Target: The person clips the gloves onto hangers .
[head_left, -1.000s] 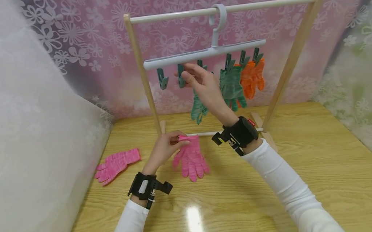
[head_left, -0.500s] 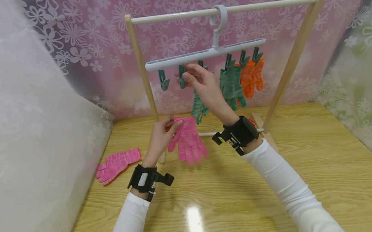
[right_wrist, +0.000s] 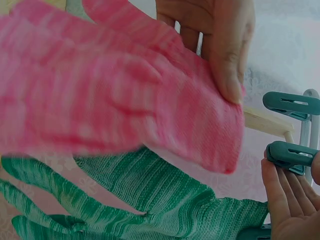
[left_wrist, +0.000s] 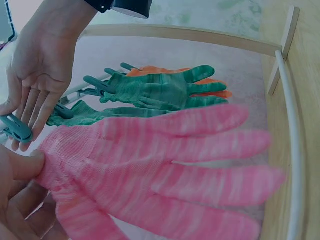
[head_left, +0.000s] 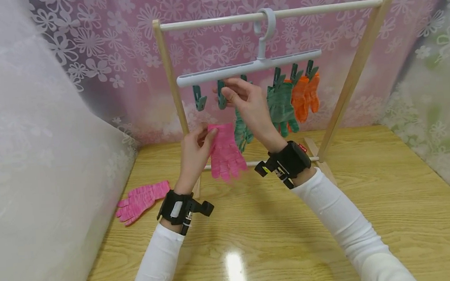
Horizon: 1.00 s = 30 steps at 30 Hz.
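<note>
My left hand (head_left: 197, 149) pinches a pink glove (head_left: 224, 151) by its cuff between thumb and fingers, and the glove's fingers hang down over the table. Just above it, my right hand (head_left: 251, 105) pinches a green clothespin (head_left: 221, 95), second from the left under the grey hanger (head_left: 243, 70). In the right wrist view the pink cuff (right_wrist: 210, 125) lies close to the pinched clothespin (right_wrist: 290, 155). Partly behind my right hand hangs a green glove (head_left: 242, 132). A second pink glove (head_left: 142, 202) lies flat on the table at the left.
The hanger hooks over the white rod of a wooden rack (head_left: 352, 75). Another green glove (head_left: 281, 105) and orange gloves (head_left: 305, 96) hang clipped at its right. The leftmost clothespin (head_left: 199, 98) holds nothing. White fabric (head_left: 45, 172) rises at the left.
My left hand has raised the pink glove from near the table to just below the hanger. My right hand has stayed at the same clothespin.
</note>
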Motion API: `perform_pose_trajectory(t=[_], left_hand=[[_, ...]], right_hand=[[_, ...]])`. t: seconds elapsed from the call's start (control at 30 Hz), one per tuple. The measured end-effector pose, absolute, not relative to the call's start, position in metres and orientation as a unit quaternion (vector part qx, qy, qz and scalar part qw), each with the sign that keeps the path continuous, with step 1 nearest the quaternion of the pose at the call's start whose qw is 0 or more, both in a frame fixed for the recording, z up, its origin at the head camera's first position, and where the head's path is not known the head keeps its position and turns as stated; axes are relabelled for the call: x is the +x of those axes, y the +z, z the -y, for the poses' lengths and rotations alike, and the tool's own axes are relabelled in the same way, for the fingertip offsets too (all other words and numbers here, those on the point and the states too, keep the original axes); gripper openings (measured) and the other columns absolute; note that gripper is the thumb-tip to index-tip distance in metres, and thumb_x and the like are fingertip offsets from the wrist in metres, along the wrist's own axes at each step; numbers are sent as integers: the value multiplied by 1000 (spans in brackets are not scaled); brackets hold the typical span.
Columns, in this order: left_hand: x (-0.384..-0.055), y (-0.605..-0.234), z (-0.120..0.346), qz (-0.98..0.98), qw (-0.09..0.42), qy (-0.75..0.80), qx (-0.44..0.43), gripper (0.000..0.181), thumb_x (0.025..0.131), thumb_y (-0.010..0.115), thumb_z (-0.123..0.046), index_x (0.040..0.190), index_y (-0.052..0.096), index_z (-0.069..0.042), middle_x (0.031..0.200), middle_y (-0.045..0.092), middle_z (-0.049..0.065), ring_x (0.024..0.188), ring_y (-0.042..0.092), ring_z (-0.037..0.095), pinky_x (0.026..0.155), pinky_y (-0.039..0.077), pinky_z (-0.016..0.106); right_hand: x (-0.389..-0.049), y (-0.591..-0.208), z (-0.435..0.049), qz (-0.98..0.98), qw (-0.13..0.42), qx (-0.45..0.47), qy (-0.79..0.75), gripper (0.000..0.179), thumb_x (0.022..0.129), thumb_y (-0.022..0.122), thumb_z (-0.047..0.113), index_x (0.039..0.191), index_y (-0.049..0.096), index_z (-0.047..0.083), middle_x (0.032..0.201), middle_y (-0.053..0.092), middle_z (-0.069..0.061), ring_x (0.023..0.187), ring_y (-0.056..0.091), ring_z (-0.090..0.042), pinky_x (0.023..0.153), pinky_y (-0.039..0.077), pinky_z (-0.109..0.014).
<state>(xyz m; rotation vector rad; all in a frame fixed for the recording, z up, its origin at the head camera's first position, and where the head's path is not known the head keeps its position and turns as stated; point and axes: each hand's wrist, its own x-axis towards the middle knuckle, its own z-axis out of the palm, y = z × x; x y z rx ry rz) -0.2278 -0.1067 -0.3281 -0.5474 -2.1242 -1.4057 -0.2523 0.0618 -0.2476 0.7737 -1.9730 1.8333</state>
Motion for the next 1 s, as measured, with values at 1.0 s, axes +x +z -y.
perform_pose_trajectory(t=[1.0], left_hand=[[-236,-314,74,681,368,-612,-162,26,97,72,-20,110,72,2,100,77,16,88,76,25,75,58,21]], right_hand=[[-252,-244,-60,666,201,208,688,32,95,72,13,124,71,-1,112,73,-23,82,73,-7,85,61,-32]])
